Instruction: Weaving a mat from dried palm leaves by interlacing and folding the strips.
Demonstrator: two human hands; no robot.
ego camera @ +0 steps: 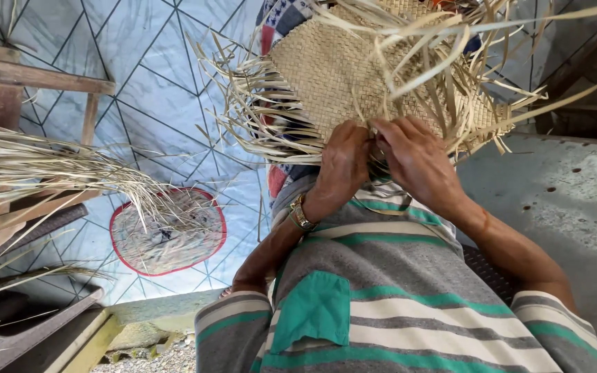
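Observation:
A half-woven mat (340, 69) of pale dried leaf strips lies over my lap, with many loose strip ends (257, 117) sticking out along its edges. My left hand (343, 162) and my right hand (416, 159) meet at the mat's near edge, fingers pinched on strips there. A metal watch (300, 214) sits on my left wrist. I wear a grey, white and green striped shirt (381, 290).
A bundle of dried leaf strips (43, 166) lies on a wooden bench (8, 76) at the left. A blue sheet (153, 90) with a round red-edged print (167, 231) covers the ground. Grey concrete (561, 200) is at the right. A dark plastic chair (8, 331) stands at lower left.

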